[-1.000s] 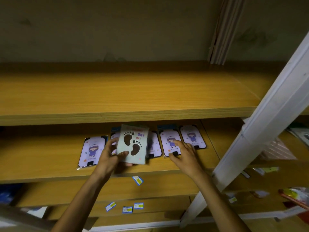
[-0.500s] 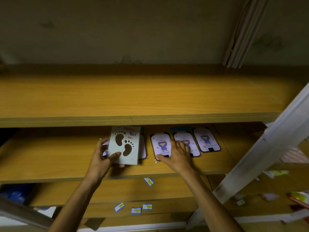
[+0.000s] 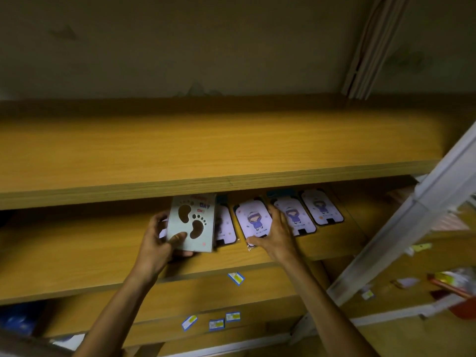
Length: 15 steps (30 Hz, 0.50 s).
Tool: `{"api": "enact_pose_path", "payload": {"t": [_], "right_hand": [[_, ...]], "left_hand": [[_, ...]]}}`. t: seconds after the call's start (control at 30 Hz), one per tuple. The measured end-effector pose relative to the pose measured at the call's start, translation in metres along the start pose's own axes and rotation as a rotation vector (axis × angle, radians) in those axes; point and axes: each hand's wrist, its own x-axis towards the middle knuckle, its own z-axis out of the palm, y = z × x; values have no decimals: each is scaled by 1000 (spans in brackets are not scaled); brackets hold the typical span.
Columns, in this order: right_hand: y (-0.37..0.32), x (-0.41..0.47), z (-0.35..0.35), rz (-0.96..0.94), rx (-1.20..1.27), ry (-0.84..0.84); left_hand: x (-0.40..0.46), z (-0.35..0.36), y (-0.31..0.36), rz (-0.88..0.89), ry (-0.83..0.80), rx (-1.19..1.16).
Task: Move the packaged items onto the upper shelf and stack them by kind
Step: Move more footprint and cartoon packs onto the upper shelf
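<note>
Seen from a head-worn camera looking down, two bare forearms reach into a wooden shelving unit. The left hand (image 3: 154, 243) holds a pale grey footprint card (image 3: 191, 223) upright over the middle shelf (image 3: 77, 253), thumb pressed on its front and fingers curled behind it. Two dark footprint shapes show on the card, with some coloured lettering at its top that is too blurred to read.

The right hand (image 3: 274, 234) lies over a row of packaged items on the same shelf, thumb and fingers closing round the edges of a lilac cartoon card (image 3: 253, 219) in a clear wrapper. Just to its right lie a second lilac card (image 3: 296, 216), partly under the fingers, and a third lilac card (image 3: 322, 207) beside that. Another card of this kind seems to lie partly hidden behind the footprint card.

Above, the upper shelf (image 3: 206, 150) is a broad wooden board. A white metal post (image 3: 412, 220) slants across the right side. Small blue-edged labels (image 3: 235, 278) are stuck on the lower shelf fronts.
</note>
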Motion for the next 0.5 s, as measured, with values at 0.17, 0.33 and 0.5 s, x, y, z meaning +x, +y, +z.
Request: {"api": "enact_pose_path", "payload": {"t": [0.17,0.33,0.5], "right_hand": [[0,-5,-3,102,206,-1],[9,-14,-13,88,320,-17],[16,-36,-34,55,456,52]], "left_hand": [[-3,-2,1,-6,-33,-9],[-5,-5,-3,0,-76,-11],[-10,4,-7,22,-152,-2]]}}
